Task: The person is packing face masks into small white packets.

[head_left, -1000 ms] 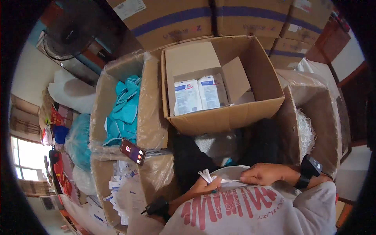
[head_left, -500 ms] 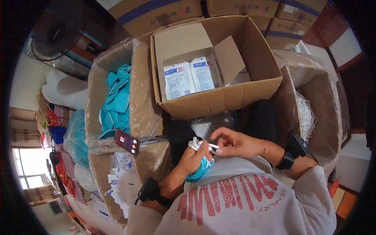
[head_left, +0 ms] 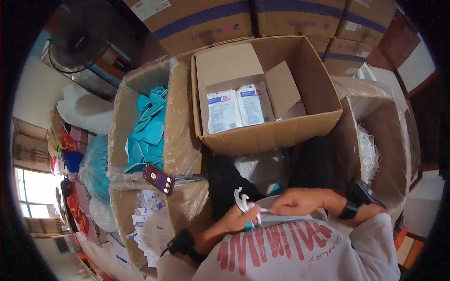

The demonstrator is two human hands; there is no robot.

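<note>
My left hand (head_left: 240,218) is closed around a white cord (head_left: 242,200), whose soft loops stick up above the thumb. A teal fabric piece (head_left: 249,225) shows just below the same hand, mostly hidden by the fingers. My right hand (head_left: 296,201) has its fingers pressed together, pinching a strand of the cord that runs taut between the two hands. Both hands are low over my lap, in front of my shirt. Beyond them stands an open cardboard box (head_left: 276,136) with a smaller carton of white printed packets (head_left: 224,112) inside.
Left, a plastic-lined box (head_left: 180,112) holds teal fabric pieces (head_left: 147,131); a phone (head_left: 158,178) lies at its near edge. Nearer is a box of white packets (head_left: 149,220). Right, another lined box (head_left: 389,136) contains white cords (head_left: 368,152). Stacked cartons (head_left: 201,25) stand behind.
My right hand has moved right and down, drawing a strand taut. The left hand has lowered slightly, and the teal piece is now more hidden. The view has shifted.
</note>
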